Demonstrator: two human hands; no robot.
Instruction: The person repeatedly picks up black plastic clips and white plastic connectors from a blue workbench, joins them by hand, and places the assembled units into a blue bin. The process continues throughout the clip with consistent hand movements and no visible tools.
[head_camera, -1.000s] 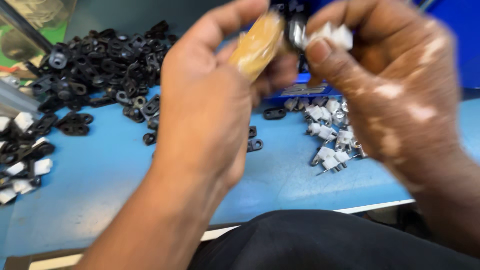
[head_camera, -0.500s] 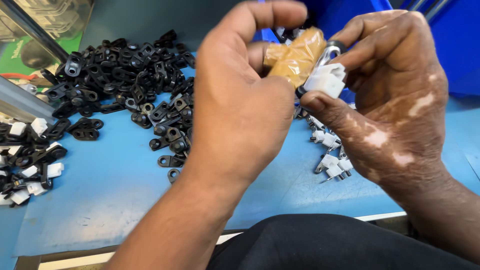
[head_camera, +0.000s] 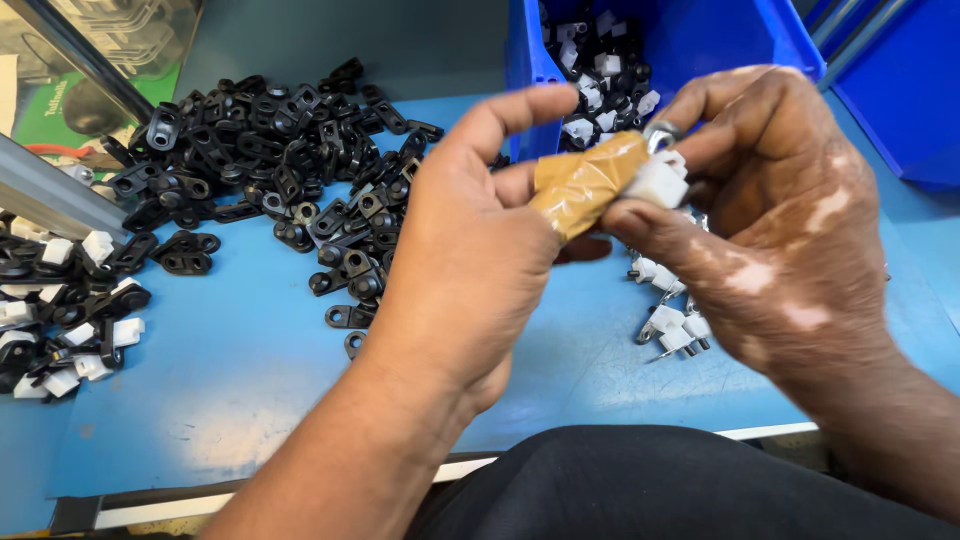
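My left hand (head_camera: 470, 260) is raised over the blue table (head_camera: 230, 390), with brown tape wrapped round one finger (head_camera: 585, 180). My right hand (head_camera: 770, 230) faces it and pinches a small white plastic clip (head_camera: 660, 182) against that taped finger, together with a small metal ring part (head_camera: 660, 132). The two hands touch at the clip. A pile of black plastic clips (head_camera: 270, 160) lies on the table behind my left hand. Loose white clips with nails (head_camera: 675, 325) lie under my right hand.
A blue bin (head_camera: 700, 40) at the back holds mixed black and white parts. At the far left lie assembled black-and-white pieces (head_camera: 60, 310) beside a grey metal rail (head_camera: 50, 195). Another blue bin (head_camera: 900, 90) stands at the right. My dark-clothed leg (head_camera: 650, 490) fills the bottom edge.
Both hands have come lower in view and steadied. The white clip has moved from my right fingertips to sit pressed against the taped left finger.
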